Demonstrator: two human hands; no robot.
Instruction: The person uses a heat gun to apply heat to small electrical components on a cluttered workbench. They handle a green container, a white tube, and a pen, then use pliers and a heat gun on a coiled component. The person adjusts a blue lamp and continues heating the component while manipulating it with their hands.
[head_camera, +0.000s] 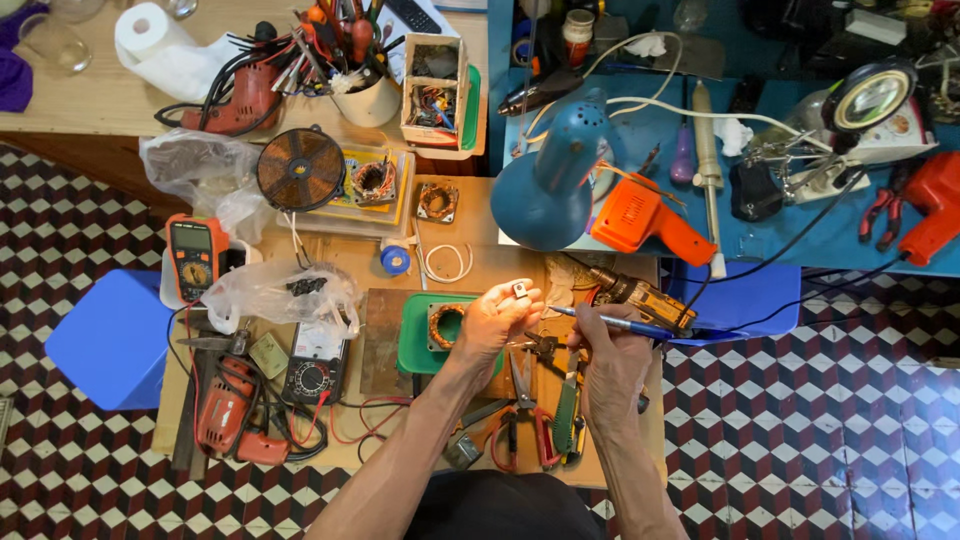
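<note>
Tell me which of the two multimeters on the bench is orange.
The upright one at the far left, the orange multimeter. The black multimeter lies nearer the left hand, beneath the plastic bag.

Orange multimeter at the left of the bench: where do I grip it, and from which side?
Grip the orange multimeter across its two long sides, coming from straight above. It lies flat, face up, long axis running away from the person. A clear plastic bag crowds its right edge.

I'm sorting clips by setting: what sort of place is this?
Probably a small electrical repair workshop. The left hand holds a small white part, the right hand a pen-like tool; multimeters, copper-wound motor parts and a soldering iron crowd the benches.
</note>
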